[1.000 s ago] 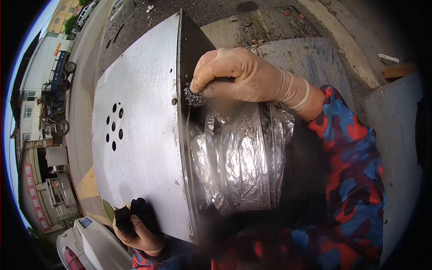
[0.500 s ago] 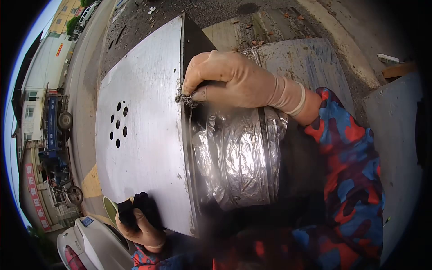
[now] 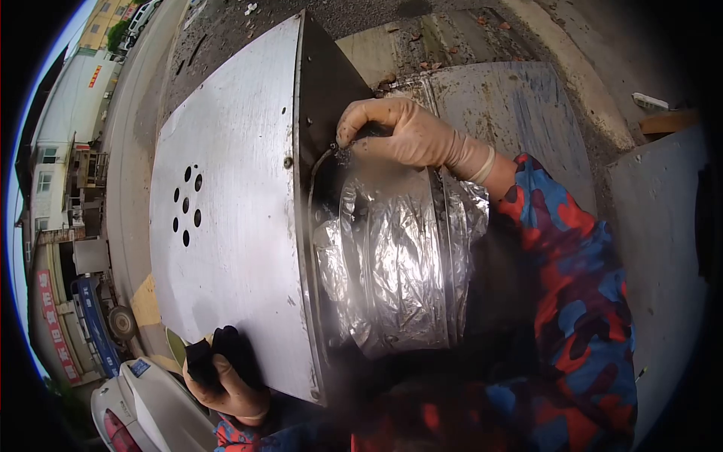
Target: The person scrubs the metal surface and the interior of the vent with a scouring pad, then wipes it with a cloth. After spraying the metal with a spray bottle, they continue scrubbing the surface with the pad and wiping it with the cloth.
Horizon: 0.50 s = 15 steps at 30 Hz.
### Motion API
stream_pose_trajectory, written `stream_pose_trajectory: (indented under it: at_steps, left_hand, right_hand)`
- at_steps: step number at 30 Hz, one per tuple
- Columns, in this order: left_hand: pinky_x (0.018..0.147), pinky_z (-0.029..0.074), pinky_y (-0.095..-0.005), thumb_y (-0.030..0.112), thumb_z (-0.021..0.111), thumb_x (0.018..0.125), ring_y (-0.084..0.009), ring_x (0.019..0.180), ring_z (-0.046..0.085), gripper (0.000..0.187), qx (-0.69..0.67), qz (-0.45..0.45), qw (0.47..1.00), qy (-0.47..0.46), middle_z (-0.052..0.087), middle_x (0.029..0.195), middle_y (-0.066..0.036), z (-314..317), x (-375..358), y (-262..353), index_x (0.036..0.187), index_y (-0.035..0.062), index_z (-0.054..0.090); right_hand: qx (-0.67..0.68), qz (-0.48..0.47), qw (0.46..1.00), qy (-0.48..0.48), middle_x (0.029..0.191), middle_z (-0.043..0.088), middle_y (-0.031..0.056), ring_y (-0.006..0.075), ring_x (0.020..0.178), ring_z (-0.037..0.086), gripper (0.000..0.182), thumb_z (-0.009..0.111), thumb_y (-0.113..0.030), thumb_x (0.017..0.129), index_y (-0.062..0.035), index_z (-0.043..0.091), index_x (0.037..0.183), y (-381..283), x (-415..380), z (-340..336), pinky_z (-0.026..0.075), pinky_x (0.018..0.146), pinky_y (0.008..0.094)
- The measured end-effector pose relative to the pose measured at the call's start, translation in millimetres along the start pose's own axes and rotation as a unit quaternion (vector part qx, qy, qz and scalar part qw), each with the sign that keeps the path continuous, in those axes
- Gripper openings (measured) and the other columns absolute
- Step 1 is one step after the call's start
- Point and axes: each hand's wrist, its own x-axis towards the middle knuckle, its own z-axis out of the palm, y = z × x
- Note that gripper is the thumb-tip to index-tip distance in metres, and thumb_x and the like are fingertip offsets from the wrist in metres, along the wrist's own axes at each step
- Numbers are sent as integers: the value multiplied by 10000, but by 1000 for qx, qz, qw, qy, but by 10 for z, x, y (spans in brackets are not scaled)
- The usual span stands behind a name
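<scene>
A brushed-metal box with a cluster of round holes fills the left middle. Crinkled silver foil wraps a rounded drum at its right side. My right hand, in a light glove, is closed in a pinch on a dark, wiry steel wool scrubber, mostly hidden by the fingers. It is at the box's side, just above the foil. My left hand, also gloved, curls around a black part at the box's lower-left edge. A pale green rounded piece shows beside it.
A worn board lies on the ground behind the foil. A grey panel stands at the right. A light-coloured car, a blue truck and the road are on the left.
My right hand has moved right with the steel wool scrubber, from the box's front edge onto its side by the foil. The box sits slightly further left in view; my left hand keeps its grip.
</scene>
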Motion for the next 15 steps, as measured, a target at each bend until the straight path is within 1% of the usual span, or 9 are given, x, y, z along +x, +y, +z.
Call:
stream_pose_trajectory:
  at_steps: [2, 4, 6, 8, 9, 11, 12, 14, 15]
  left_hand:
    - [843, 544, -373, 59, 471, 966, -247, 934, 653, 299, -5, -3, 1000, -1, 631, 1089, -182, -49, -13, -18, 1253, -19, 497]
    - [843, 545, -375, 59, 475, 966, -250, 938, 654, 304, 42, 15, 999, -5, 629, 1094, -185, -76, -14, -27, 1258, -19, 495]
    - [843, 544, -375, 60, 479, 965, -251, 939, 654, 305, 14, 14, 1000, -11, 630, 1092, -184, -35, -8, -9, 1259, -19, 495]
    - [844, 543, -376, 60, 482, 964, -252, 940, 654, 306, -11, 15, 1000, -20, 632, 1090, -183, -17, -2, 10, 1259, -19, 494]
    - [844, 541, -371, 53, 487, 959, -248, 937, 652, 301, -1, 13, 1000, -16, 633, 1085, -177, -5, 6, 9, 1250, -23, 502]
    - [845, 539, -366, 47, 491, 955, -244, 934, 650, 295, 11, 3, 1000, -17, 635, 1080, -171, -41, -5, 32, 1240, -27, 510]
    - [840, 535, -354, 51, 523, 934, -228, 914, 640, 271, 57, 2, 998, -3, 626, 1047, -151, -45, 3, 18, 1189, -38, 520]
    - [836, 530, -342, 55, 555, 912, -213, 894, 631, 250, 97, 4, 995, 15, 618, 1014, -132, -45, 16, 18, 1138, -49, 531]
    - [846, 526, -338, 43, 548, 911, -213, 900, 631, 246, 72, -3, 997, 5, 616, 1022, -131, -43, 23, 21, 1139, -47, 533]
  right_hand:
    - [27, 15, 999, -8, 988, 635, 38, 124, 969, 590, 149, 663, -91, 840, -41, 635, 978, 141, -45, -9, 457, 896, 288]
    - [32, 70, 996, -35, 967, 626, 37, 132, 964, 591, 180, 663, -61, 798, -35, 636, 975, 359, -189, -42, 455, 900, 289]
    - [11, 52, 998, -14, 971, 613, 46, 148, 964, 591, 205, 665, -45, 772, -31, 629, 973, 606, -348, -18, 458, 890, 300]
    - [-31, 10, 999, -16, 949, 606, 76, 212, 942, 605, 199, 673, -35, 756, -29, 622, 948, 797, -429, -26, 471, 866, 328]
    - [-34, 9, 999, -17, 949, 606, 76, 212, 942, 605, 199, 673, -35, 756, -29, 622, 948, 814, -419, -54, 471, 866, 328]
    - [-230, 0, 973, -30, 941, 605, 129, 308, 934, 599, 190, 675, -56, 753, -24, 617, 931, 824, -469, -54, 478, 846, 365]
    - [-234, 0, 972, -32, 941, 605, 129, 308, 934, 599, 190, 675, -56, 753, -24, 617, 931, 820, -448, -80, 478, 846, 365]
    - [-375, 124, 918, 34, 915, 605, 167, 372, 917, 581, 185, 671, -79, 751, -21, 614, 917, 685, -294, -138, 482, 825, 397]
    - [-377, 231, 895, 57, 950, 630, 179, 378, 945, 589, 211, 651, -165, 808, -21, 628, 960, 580, -196, -232, 484, 832, 399]
